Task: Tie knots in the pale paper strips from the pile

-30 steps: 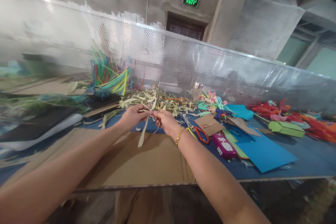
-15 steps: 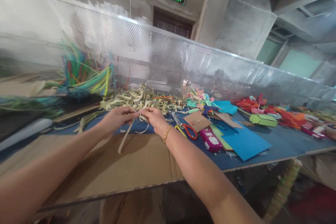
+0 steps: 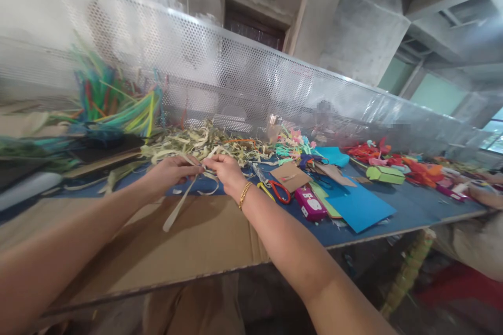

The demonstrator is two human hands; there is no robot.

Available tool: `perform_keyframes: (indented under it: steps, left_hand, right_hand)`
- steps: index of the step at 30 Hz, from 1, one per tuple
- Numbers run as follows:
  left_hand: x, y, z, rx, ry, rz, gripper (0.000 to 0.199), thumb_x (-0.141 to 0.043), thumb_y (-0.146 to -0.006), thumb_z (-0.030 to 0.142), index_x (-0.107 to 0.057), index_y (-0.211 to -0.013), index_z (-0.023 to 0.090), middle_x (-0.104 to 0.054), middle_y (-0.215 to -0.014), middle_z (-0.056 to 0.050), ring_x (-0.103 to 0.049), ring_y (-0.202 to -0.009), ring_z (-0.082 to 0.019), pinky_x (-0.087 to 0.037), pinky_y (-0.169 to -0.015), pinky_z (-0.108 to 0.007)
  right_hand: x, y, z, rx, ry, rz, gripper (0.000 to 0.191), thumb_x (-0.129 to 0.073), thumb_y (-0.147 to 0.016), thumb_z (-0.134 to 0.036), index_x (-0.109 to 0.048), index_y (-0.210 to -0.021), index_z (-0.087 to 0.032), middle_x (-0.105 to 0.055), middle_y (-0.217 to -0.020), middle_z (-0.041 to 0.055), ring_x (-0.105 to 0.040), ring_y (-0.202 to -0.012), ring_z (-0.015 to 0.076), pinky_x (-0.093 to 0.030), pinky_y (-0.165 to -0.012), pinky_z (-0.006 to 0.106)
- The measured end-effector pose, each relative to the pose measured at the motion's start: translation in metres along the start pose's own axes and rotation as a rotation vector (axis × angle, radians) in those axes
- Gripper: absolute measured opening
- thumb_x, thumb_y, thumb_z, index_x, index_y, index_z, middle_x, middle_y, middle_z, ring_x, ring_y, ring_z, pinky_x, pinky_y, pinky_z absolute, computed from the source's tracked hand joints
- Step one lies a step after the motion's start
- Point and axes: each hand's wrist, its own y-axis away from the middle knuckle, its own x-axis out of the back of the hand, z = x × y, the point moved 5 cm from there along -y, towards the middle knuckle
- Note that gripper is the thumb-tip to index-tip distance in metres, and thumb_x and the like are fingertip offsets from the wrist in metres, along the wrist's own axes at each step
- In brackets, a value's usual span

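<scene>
Pale, flat plant-fibre strips (image 3: 178,209) run between my two hands, one long end hanging down over the cardboard. My left hand (image 3: 173,171) pinches them near its fingertips. Just beside it, almost touching, my right hand (image 3: 225,170) pinches the strips too; a gold chain bracelet circles that wrist. Exactly how the strips cross at the fingertips is too small to make out. Behind both hands lies a loose heap of similar dried strips (image 3: 192,141). Under my forearms a brown cardboard sheet (image 3: 212,235) covers the table's front edge.
Right of my hands lie red-handled scissors (image 3: 280,192), a purple box-like item (image 3: 310,203) and blue paper (image 3: 357,204). A jar (image 3: 274,126) stands behind. Coloured stems (image 3: 118,104) rise at left. A perforated metal screen (image 3: 251,78) backs the table. Another person's arm (image 3: 487,193) shows at far right.
The view has shifted slightly, so the scene sits a little further left. Both hands keep their pinch on the strips, and the hanging end has swung slightly and shows broader.
</scene>
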Motion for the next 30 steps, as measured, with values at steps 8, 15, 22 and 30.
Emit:
perform_keyframes:
  steps: [8,15,22,30]
  left_hand:
    - [0.005,0.001,-0.001,0.013,-0.082,0.061,0.039,-0.073,-0.065,0.048,-0.066,-0.081,0.013,-0.059,-0.059,0.0,-0.045,-0.056,-0.011,-0.03,-0.049,-0.021]
    - [0.015,-0.004,-0.003,0.014,0.07,0.183,0.032,-0.076,-0.064,0.042,-0.066,-0.08,0.015,-0.056,-0.053,0.002,-0.045,-0.047,-0.008,-0.03,-0.043,-0.019]
    - [0.009,-0.006,-0.005,0.067,0.445,0.116,0.026,-0.076,-0.061,0.016,-0.063,-0.084,0.013,-0.066,-0.064,-0.004,-0.061,-0.059,-0.012,-0.043,-0.049,-0.017]
    - [0.014,-0.006,-0.01,0.066,0.308,0.135,0.042,-0.082,-0.053,0.022,-0.064,-0.091,0.016,-0.07,-0.07,-0.004,-0.061,-0.061,-0.012,-0.039,-0.046,-0.017]
  right_hand:
    - [0.003,-0.003,0.005,0.007,0.084,-0.073,0.027,-0.071,-0.067,-0.042,-0.061,-0.069,-0.017,-0.056,-0.061,-0.0046,-0.049,-0.058,0.0076,-0.04,-0.059,0.021]
    - [-0.003,0.007,-0.004,0.139,0.209,-0.148,0.021,-0.072,-0.069,-0.031,-0.059,-0.082,-0.019,-0.063,-0.066,-0.0025,-0.06,-0.059,0.0109,-0.048,-0.06,0.024]
    - [0.006,0.007,-0.016,0.3,0.464,-0.062,0.009,-0.06,-0.078,-0.029,-0.061,-0.08,-0.02,-0.064,-0.066,-0.0017,-0.058,-0.055,0.0106,-0.048,-0.056,0.023]
    - [0.005,0.014,-0.03,0.47,0.703,-0.02,0.018,-0.058,-0.082,-0.036,-0.065,-0.078,-0.02,-0.065,-0.068,-0.0003,-0.057,-0.061,0.0108,-0.041,-0.058,0.021]
